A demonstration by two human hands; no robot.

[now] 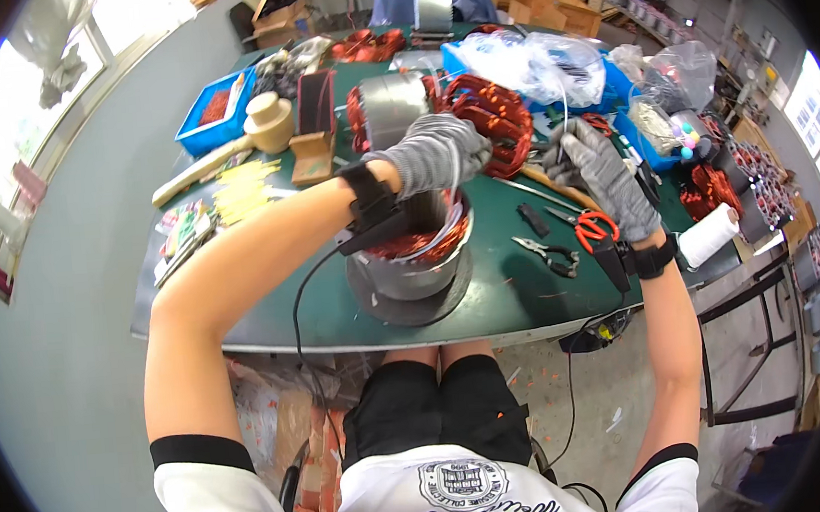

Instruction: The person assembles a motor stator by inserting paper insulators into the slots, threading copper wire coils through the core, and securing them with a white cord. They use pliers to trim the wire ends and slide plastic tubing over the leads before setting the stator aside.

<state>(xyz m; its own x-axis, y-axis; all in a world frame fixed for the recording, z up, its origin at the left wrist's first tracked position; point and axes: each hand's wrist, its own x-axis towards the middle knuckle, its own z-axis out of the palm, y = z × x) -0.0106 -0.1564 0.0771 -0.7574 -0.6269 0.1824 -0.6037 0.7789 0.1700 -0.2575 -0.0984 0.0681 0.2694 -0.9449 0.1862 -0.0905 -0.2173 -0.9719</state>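
Observation:
A motor stator [409, 266] stands upright on a dark round base [461, 295], with red-orange copper windings [428, 243] inside its metal shell. Above it, my left hand [436, 153], in a grey knit glove, is closed with its fingers curled. A pale cord [456, 209] runs from this hand down to the windings. To the right, my gloved right hand [606, 178] pinches a thin white cord [567, 104] that rises from its fingertips. Whether both cords are one piece, I cannot tell. Behind my left hand lies another stator [394, 108] with red coils [496, 119].
Orange-handled scissors [596, 229] and dark-handled pliers [550, 255] lie below my right hand. A white thread spool [709, 237] rests at the right edge. Left are a mallet [269, 123], yellow strips [243, 190] and a blue bin [193, 133]. Plastic bags [535, 68] fill the back.

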